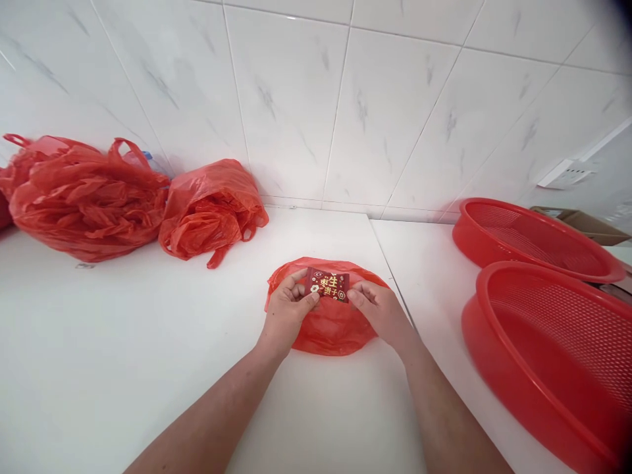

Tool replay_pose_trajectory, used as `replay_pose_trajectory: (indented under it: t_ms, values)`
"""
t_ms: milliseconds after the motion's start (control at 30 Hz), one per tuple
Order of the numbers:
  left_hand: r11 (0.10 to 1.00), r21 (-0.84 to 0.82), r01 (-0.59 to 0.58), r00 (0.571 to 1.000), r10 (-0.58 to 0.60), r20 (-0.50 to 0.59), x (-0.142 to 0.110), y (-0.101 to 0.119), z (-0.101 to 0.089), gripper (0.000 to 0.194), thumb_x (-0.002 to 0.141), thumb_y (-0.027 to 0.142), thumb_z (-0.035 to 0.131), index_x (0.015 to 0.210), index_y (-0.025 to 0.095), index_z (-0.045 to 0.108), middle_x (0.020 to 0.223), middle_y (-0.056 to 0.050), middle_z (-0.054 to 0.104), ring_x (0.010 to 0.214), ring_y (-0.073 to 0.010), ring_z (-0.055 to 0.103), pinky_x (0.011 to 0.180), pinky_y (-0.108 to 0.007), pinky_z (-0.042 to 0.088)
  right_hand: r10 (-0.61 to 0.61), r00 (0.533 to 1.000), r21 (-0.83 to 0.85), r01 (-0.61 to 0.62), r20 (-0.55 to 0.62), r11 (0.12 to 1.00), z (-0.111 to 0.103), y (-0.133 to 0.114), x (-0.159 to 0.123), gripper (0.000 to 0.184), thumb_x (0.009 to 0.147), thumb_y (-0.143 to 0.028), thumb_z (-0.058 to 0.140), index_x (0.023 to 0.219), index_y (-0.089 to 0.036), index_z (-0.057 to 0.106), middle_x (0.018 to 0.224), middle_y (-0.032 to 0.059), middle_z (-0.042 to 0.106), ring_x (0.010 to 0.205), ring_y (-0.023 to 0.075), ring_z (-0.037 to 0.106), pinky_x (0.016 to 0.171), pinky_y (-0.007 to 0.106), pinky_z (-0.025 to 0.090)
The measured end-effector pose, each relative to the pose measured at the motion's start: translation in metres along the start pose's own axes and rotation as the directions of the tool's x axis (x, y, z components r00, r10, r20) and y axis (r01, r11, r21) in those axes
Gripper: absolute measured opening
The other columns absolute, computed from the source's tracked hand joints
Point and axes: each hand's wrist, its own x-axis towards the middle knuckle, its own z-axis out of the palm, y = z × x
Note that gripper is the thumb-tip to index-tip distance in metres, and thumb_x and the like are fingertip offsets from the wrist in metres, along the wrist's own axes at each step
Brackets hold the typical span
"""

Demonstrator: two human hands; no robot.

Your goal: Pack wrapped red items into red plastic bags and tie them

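A small dark red snack packet (328, 286) with gold lettering is stretched level between my two hands. My left hand (289, 304) pinches its left end between thumb and fingers. At the right end, my right hand (378, 306) grips the edge in the same way. Beneath the packet and both hands lies a red plastic bag (336, 332), spread in a rounded shape on the white table (148, 355). The packet hides part of the bag, and I cannot tell what, if anything, is inside the bag.
To the left, a large bundle of red plastic bags (89, 204) and a smaller bunched red bag (212, 207) rest near the tiled wall (286, 99). Two red mesh baskets, a front one (513, 368) and a rear one (474, 243), stand at right. Behind them is a cardboard box (587, 225).
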Motion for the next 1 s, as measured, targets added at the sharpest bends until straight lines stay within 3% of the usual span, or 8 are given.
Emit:
replay_pose_trajectory:
  t_ms: [167,367,467,567,667,767,867,1000]
  values:
    - [1.0,0.024,-0.006,0.998,0.005,0.07,-0.003,0.0,0.005,0.048,0.073,0.026,0.069,0.118,0.019,0.055,0.072,0.003,0.06,0.068,-0.0097,0.054,0.068,-0.023,0.047,0.07,0.988,0.209,-0.098,0.139,0.973,0.001,0.003,0.003,0.025,0.082,-0.043,0.056,0.084,-0.019,0.061,0.077,0.0001,0.06,0.064,0.0142,0.057,0.054,0.026,0.04]
    - [0.999,0.045,0.009,0.99,-0.015,0.139,-0.002,0.0,0.003,0.043,0.075,0.026,0.068,0.115,0.019,0.053,0.07,0.003,0.059,0.061,-0.0086,0.051,0.064,-0.022,0.044,0.07,0.991,0.261,-0.098,0.116,0.96,0.001,0.009,0.006,0.025,0.084,-0.042,0.053,0.078,-0.019,0.055,0.073,0.0,0.059,0.063,0.0142,0.059,0.05,0.024,0.039]
    - [1.0,0.012,0.025,0.986,-0.027,0.162,-0.004,0.001,0.002,0.048,0.077,0.031,0.067,0.121,0.022,0.048,0.092,-0.003,0.065,0.08,-0.0137,0.059,0.071,-0.026,0.047,0.024,0.988,0.263,-0.064,0.152,0.963,-0.001,0.009,0.005,0.025,0.085,-0.043,0.053,0.081,-0.019,0.055,0.077,-0.0001,0.058,0.063,0.013,0.058,0.051,0.024,0.039]
    - [0.998,-0.008,0.063,0.983,-0.061,0.172,-0.005,0.0,0.002,0.042,0.081,0.041,0.061,0.117,0.023,0.051,0.108,-0.007,0.064,0.098,-0.0201,0.06,0.075,-0.031,0.05,-0.003,0.983,0.247,-0.044,0.186,0.968,-0.001,0.006,0.003,0.026,0.085,-0.043,0.053,0.076,-0.019,0.053,0.07,-0.0016,0.055,0.061,0.0124,0.056,0.053,0.024,0.039]
    - [0.997,-0.007,0.083,0.987,-0.081,0.14,-0.004,-0.003,0.002,0.03,0.078,0.04,0.065,0.098,0.019,0.057,0.092,-0.004,0.066,0.085,-0.0179,0.062,0.073,-0.031,0.051,-0.023,0.978,0.247,-0.03,0.209,0.969,0.0,0.003,0.001,0.032,0.087,-0.046,0.05,0.068,-0.019,0.049,0.063,-0.0019,0.052,0.059,0.0123,0.054,0.054,0.025,0.04]
    - [0.997,-0.023,0.076,0.989,-0.072,0.126,-0.002,-0.007,0.003,0.026,0.073,0.034,0.071,0.082,0.017,0.054,0.075,0.0,0.065,0.071,-0.0128,0.06,0.069,-0.027,0.049,-0.034,0.989,0.279,-0.008,0.144,0.96,0.002,0.001,0.001,0.037,0.089,-0.052,0.044,0.07,-0.02,0.051,0.065,-0.0008,0.053,0.059,0.013,0.052,0.052,0.025,0.04]
    - [0.998,-0.015,0.06,0.991,-0.058,0.124,-0.002,-0.008,0.005,0.023,0.072,0.032,0.071,0.079,0.017,0.054,0.072,0.001,0.064,0.067,-0.0113,0.059,0.067,-0.025,0.048,-0.007,0.993,0.301,-0.029,0.118,0.953,0.005,0.0,0.001,0.03,0.085,-0.051,0.051,0.08,-0.021,0.056,0.069,-0.0015,0.053,0.057,0.0119,0.049,0.049,0.025,0.04]
    - [0.998,0.016,0.058,0.992,-0.06,0.108,-0.005,-0.006,0.007,0.024,0.071,0.032,0.072,0.078,0.018,0.055,0.069,0.002,0.063,0.065,-0.012,0.059,0.066,-0.026,0.048,-0.011,0.996,0.273,-0.014,0.088,0.962,0.009,0.0,0.002,0.026,0.083,-0.044,0.055,0.073,-0.02,0.054,0.064,-0.0029,0.051,0.055,0.011,0.048,0.052,0.025,0.04]
